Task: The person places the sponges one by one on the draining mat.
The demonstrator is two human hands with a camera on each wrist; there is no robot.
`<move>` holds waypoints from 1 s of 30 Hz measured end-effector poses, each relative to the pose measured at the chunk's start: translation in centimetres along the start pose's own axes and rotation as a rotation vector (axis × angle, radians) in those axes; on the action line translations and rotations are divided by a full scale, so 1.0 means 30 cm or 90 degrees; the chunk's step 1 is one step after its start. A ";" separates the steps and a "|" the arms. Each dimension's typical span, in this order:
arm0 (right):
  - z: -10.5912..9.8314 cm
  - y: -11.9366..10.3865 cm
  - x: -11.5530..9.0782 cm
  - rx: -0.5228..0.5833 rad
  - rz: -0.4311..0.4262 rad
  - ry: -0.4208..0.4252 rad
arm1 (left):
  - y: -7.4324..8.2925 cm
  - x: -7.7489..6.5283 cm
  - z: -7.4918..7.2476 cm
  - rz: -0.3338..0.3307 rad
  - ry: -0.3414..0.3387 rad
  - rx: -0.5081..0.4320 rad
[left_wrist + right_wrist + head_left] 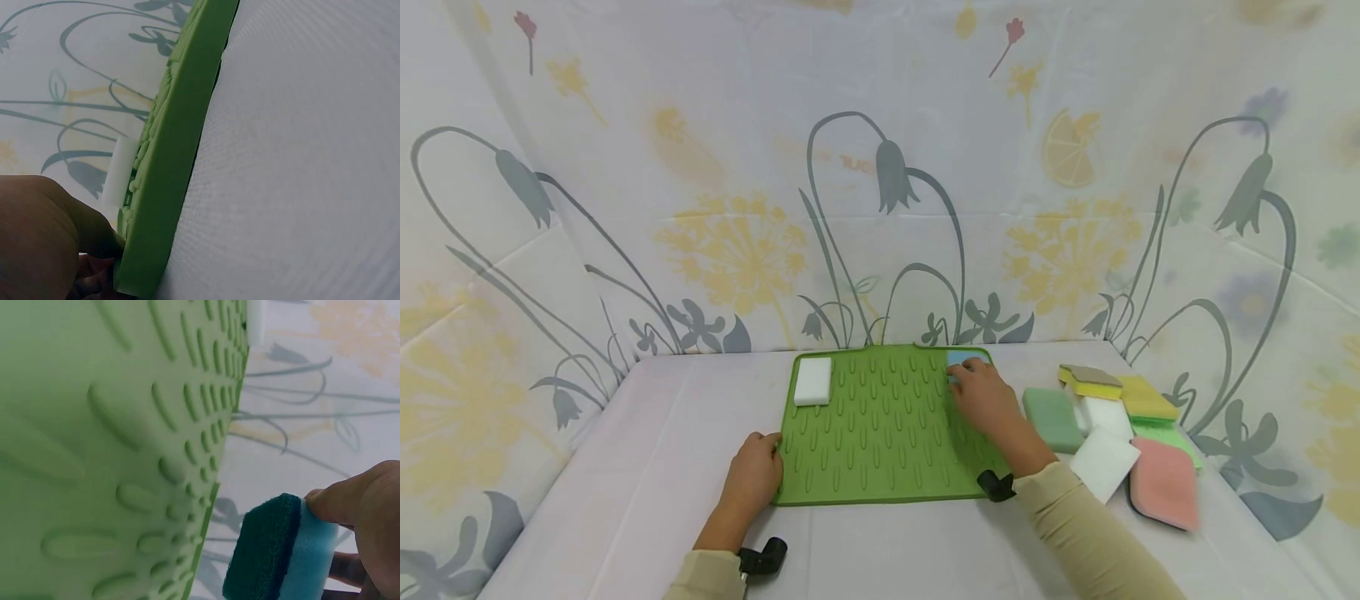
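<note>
A green mat (880,425) with raised oblong nubs lies on the table. At its left edge, my left hand (756,469) pinches the rim; the left wrist view shows the thumb (94,228) on the mat's side. My right hand (981,395) holds a blue sponge (962,357) over the mat's far right corner. In the right wrist view this sponge (312,556) has a dark teal scouring layer facing the mat, with the thumb on its light blue side. A white sponge block (812,381) rests on the mat's far left corner.
Right of the mat lies a loose group of sponges: a pale green one (1052,420), white ones (1105,462), a pink one (1165,483) and yellow ones (1147,400). A flower-printed cloth (880,275) hangs behind the table.
</note>
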State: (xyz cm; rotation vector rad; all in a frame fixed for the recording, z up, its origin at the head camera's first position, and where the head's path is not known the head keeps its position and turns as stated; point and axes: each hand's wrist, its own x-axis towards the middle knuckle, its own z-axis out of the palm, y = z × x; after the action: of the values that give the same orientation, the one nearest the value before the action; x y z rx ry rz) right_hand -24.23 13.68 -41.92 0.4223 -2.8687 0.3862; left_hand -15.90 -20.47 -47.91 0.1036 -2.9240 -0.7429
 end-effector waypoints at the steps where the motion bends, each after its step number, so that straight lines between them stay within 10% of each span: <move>1: 0.001 -0.008 -0.002 0.003 -0.004 0.006 | 0.001 -0.001 -0.001 -0.001 -0.001 0.000; 30: 0.050 -0.213 -0.033 0.043 -0.075 0.006 | 0.009 -0.003 -0.013 -0.005 -0.009 0.000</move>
State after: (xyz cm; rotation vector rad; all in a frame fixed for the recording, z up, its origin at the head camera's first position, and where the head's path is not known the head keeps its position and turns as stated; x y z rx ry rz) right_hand -21.59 7.59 -42.14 0.5970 -2.8105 0.4624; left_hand -15.76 -20.40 -47.44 0.1108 -2.9388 -0.7476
